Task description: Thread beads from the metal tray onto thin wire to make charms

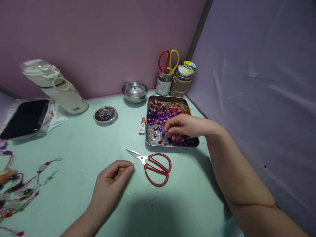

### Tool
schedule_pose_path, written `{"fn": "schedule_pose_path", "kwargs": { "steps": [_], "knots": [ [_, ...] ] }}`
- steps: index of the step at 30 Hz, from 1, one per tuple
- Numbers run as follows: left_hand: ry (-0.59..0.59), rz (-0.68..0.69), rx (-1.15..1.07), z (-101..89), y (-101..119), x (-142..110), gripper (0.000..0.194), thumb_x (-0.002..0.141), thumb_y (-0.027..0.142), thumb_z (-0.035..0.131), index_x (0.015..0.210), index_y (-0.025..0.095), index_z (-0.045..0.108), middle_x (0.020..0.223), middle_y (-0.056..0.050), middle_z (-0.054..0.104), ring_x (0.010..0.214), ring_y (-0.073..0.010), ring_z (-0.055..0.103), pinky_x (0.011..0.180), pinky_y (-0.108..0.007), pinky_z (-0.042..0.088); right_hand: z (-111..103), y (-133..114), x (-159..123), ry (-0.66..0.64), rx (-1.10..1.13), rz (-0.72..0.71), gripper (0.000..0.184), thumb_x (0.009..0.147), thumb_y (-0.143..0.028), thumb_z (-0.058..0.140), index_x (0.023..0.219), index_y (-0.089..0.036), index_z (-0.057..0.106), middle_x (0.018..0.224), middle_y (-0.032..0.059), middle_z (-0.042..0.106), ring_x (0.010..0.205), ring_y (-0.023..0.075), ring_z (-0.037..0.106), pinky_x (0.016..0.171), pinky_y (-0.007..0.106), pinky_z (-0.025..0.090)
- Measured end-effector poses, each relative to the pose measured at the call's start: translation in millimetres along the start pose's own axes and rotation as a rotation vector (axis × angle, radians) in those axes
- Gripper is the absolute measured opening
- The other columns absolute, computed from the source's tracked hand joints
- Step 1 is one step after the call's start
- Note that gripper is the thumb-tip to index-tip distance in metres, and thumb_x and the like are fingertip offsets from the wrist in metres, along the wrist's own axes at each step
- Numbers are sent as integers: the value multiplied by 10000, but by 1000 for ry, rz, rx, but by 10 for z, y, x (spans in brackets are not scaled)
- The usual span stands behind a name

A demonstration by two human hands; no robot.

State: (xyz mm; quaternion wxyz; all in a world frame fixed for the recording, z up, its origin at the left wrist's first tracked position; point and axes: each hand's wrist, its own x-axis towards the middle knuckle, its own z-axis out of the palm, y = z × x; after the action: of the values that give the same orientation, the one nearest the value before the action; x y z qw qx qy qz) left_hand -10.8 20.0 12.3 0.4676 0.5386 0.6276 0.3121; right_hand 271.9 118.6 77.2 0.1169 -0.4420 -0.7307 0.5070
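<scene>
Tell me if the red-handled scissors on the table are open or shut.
Shut: the blades of the red-handled scissors lie together, ending in one point, with the handle loops close together.

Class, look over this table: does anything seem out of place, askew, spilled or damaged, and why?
Nothing looks plainly spilled or damaged. The white bottle appears to lean leftward, though lens distortion may explain that. In the tray, loose thread lies tangled over mixed beads, which looks untidy.

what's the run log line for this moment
right hand: over beads in tray, contact unclear | left hand: pinched, beside scissors | lighter: beside tray
</scene>
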Motion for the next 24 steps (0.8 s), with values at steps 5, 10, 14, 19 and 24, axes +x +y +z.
{"fn": "schedule_pose_path", "kwargs": {
  "steps": [5, 10, 14, 19, 24],
  "knots": [
    [-6, 11, -7, 4, -14, -2, 248, 698, 449, 646, 720, 204, 679, 664, -27, 651, 592, -146, 542, 536, -231, 438, 152, -56, 80, -172, -63, -38, 179, 838, -204, 517, 848, -210, 695, 746, 4, 688, 612, 123, 604, 548, 238, 484],
    [-4, 16, -10, 4, -12, 2, 260, 695, 458, 642, 712, 201, 676, 653, -28, 636, 586, -146, 516, 528, -230, 422, 253, 94, 244, -124, -66, -72, 205, 826, -132, 517, 865, -221, 698, 764, 0, 706, 631, 116, 624, 534, 216, 487],
    [-18, 21, -4, -3, -9, 7, 270, 702, 467, 638, 716, 200, 674, 655, -27, 631, 589, -144, 505, 530, -228, 416, 236, 254, 330, 74, 51, -49, 188, 831, -135, 549, 903, -234, 692, 812, 16, 728, 675, 132, 662, 592, 248, 536],
    [-30, 30, 17, -10, -45, 10, 295, 721, 482, 624, 732, 190, 667, 674, -29, 633, 597, -138, 498, 537, -223, 410, 141, 431, 427, 391, 280, -40, 183, 834, -115, 555, 919, -219, 679, 935, 71, 721, 815, 161, 674, 717, 308, 562],
    [-41, 19, 42, -11, -81, 5, 314, 733, 494, 620, 765, 185, 664, 688, -26, 639, 606, -132, 506, 534, -213, 404, 58, 446, 455, 653, 619, 154, 170, 769, -73, 583, 896, -178, 623, 1028, 76, 656, 944, 146, 632, 862, 297, 519]
  ]
}}
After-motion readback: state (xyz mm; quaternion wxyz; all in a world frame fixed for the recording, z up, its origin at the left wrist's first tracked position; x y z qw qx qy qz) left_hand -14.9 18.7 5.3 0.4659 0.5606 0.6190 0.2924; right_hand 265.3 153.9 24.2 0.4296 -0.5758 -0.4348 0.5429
